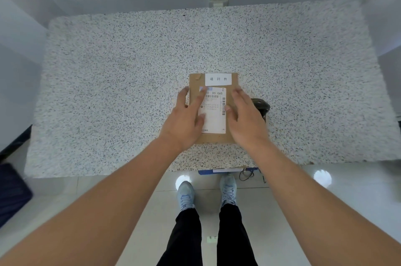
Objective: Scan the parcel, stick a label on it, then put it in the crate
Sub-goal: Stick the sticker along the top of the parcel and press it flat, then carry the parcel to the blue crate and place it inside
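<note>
On the speckled table [108,92], parcel [195,83] under both flat, open hands, left grip [186,122], right grip [245,120], holding nothing

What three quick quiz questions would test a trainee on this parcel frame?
1. True or false: the brown parcel lies flat on the speckled table.
2. Which sits nearer the parcel's far edge: (a) the small white label or (b) the barcode label?
3. What dark object shows just past the right hand?

Key: 1 true. 2 a. 3 a dark device, likely the scanner, mostly hidden. The left hand rests open on the parcel.
</note>
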`<state>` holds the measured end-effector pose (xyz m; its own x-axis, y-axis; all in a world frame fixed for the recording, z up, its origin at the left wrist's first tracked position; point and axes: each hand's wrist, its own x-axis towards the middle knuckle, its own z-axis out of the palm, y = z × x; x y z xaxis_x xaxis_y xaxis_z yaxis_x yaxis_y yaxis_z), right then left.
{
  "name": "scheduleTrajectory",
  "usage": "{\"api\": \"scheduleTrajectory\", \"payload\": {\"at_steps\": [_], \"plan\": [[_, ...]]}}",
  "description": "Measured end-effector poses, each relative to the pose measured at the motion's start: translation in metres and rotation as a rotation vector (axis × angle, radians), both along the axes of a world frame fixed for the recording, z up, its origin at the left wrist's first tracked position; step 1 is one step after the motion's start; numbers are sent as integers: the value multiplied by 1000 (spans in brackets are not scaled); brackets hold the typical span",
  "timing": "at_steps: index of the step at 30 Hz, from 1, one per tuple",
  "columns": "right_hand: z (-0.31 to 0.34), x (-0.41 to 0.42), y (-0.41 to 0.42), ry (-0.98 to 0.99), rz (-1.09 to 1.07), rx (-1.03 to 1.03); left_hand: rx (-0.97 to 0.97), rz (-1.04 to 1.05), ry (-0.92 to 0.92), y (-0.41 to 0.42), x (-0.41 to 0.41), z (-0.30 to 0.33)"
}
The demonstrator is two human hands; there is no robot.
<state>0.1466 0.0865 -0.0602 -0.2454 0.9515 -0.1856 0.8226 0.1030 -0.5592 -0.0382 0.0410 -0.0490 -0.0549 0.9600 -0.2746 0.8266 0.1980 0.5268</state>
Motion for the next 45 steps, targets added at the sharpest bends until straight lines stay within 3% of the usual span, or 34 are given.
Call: {"api": "scheduleTrajectory", "payload": {"at_steps": [10, 24, 35, 45], "plan": [[-9, 15, -39, 24, 170, -74, -16, -156, 3, -27, 15, -13], [4, 3, -40, 118, 133, -3, -73, -183, 14, -19, 20, 1], [92, -16, -35, 158, 71, 124, 86, -274, 90, -3, -5, 93], [214, -24, -35, 187, 52, 428, 388, -338, 125, 3, -18, 211]]}}
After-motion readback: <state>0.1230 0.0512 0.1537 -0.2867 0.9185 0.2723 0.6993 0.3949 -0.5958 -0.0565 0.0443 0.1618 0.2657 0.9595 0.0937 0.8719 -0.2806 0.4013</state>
